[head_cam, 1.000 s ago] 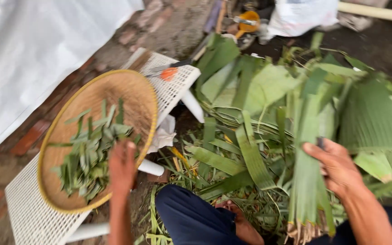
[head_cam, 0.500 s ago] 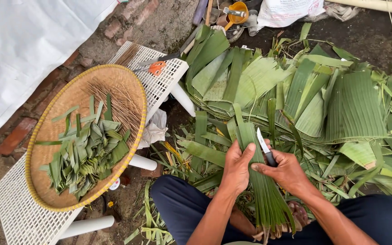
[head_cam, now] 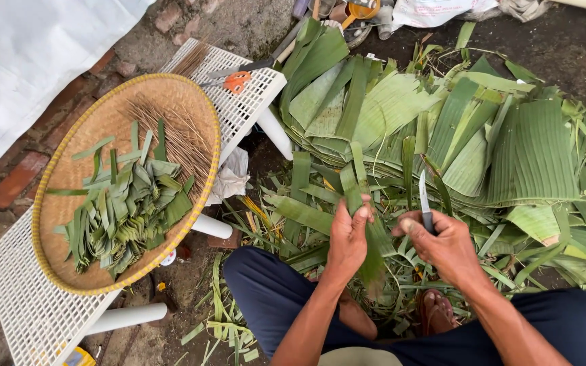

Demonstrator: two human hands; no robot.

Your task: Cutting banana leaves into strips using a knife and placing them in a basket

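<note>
Left hand (head_cam: 347, 238) gripping leaf strip (head_cam: 355, 193), right hand (head_cam: 445, 242) clasping knife (head_cam: 424, 201) at lower centre; best cutting away from fingers.

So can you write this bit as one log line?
left hand: grips long green leaf strip | right hand: holds small knife, blade up | round woven basket: folded leaf pieces

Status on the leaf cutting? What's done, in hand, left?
Done: a heap of folded leaf pieces lies in the woven tray beside thin sticks. In hand: the left hand grips a leaf strip; the right hand holds a knife, blade up. Left: a big pile of whole banana leaves sits uncut.
</note>
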